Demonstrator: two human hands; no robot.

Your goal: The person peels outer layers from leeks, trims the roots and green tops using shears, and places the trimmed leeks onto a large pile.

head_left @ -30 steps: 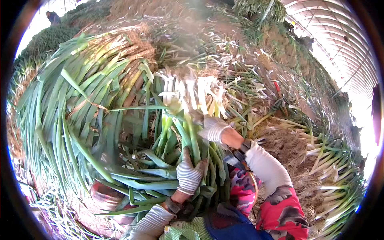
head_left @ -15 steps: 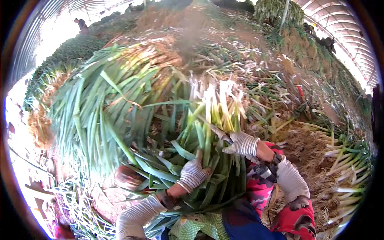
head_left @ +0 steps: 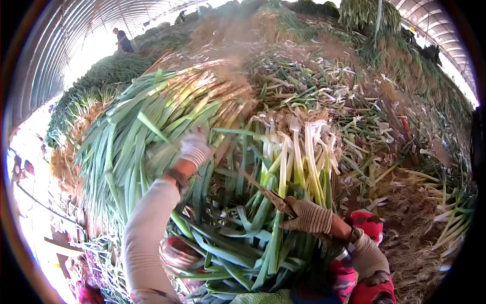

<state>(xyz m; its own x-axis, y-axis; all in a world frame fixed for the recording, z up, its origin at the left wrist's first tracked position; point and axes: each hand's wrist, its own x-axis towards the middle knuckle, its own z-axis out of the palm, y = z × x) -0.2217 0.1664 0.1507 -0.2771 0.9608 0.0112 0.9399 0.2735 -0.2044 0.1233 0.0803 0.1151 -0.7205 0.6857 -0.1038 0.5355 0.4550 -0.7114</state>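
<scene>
My left hand (head_left: pixel 195 148), in a striped glove, reaches over the large heap of leeks (head_left: pixel 136 126) at the left; motion smears its fingers. My right hand (head_left: pixel 309 218), gloved too, is closed round what looks like a knife with a dirty brown blade (head_left: pixel 263 192), which points up and left. Under that blade lies a bunch of leeks (head_left: pixel 309 167) in front of me. Its white root ends face away, and its green leaves spread toward my lap. The knife's handle is hidden in my palm.
Leek trimmings (head_left: pixel 324 86) litter the ground ahead. More leeks with roots (head_left: pixel 445 218) lie at the right beside a pile of cut roots (head_left: pixel 410 218). A person (head_left: pixel 122 40) stands far back at the left, under the arched roof (head_left: pixel 50 61).
My left hand has left the bunch's leaves and moved up and left to the large heap. My right hand stays by the bunch with the knife. The view has shifted a little.
</scene>
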